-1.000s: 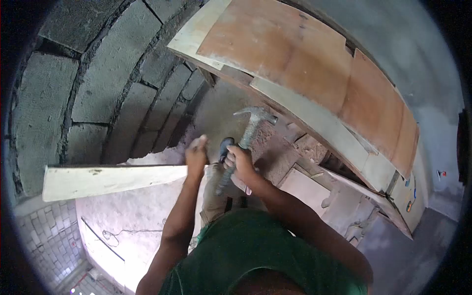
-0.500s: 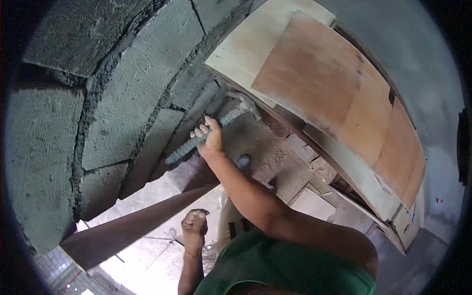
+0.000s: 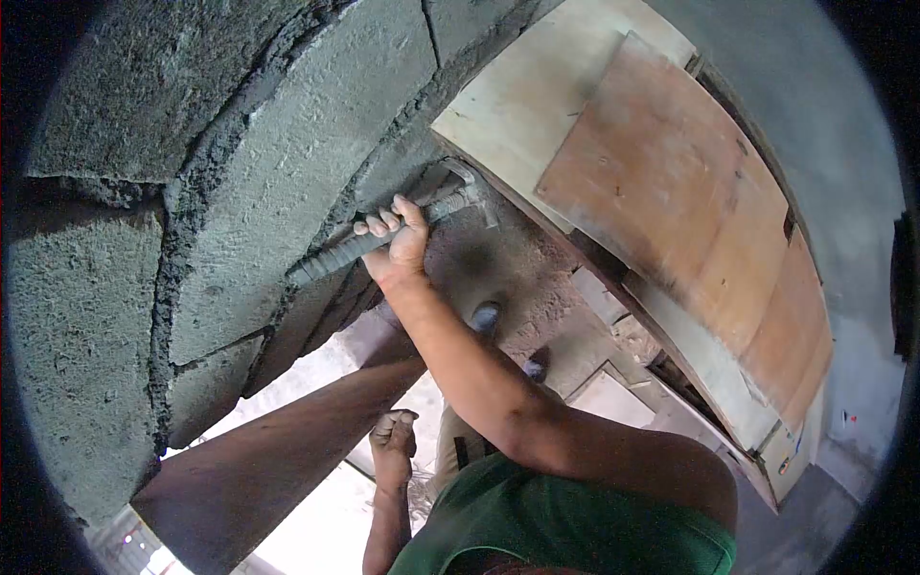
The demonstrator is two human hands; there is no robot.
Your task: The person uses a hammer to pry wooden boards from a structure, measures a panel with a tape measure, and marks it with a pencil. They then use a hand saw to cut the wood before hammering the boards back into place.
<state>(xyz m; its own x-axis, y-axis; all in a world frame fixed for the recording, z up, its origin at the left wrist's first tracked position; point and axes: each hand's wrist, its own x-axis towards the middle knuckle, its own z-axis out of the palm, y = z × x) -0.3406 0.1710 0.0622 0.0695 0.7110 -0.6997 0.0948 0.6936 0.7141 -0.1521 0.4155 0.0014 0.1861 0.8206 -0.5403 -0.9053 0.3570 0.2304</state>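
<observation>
My right hand [image 3: 401, 240] is wrapped around a claw hammer [image 3: 331, 261], midway along its ribbed, wrapped handle. The hammer's head points to the upper right, near the corner between the block wall [image 3: 287, 192] and the wooden panels. The handle's butt end lies close in front of the wall's blocks. Lower down, my left hand [image 3: 393, 446] is closed in a fist near the dark wooden board [image 3: 287, 450]; whatever its fingers hold, if anything, is hidden.
Reddish plywood sheets [image 3: 671, 182] lie over a pale board [image 3: 527, 96] at the upper right. Rubble and dirt cover the ground [image 3: 527, 278] below, where my shoe [image 3: 486, 316] shows. A flat pale panel [image 3: 609, 401] rests there. A grey wall [image 3: 815, 115] stands at right.
My right hand and the hammer have shifted slightly left and up. My left fist sits a little farther right and lower. The whole view has also shifted a little.
</observation>
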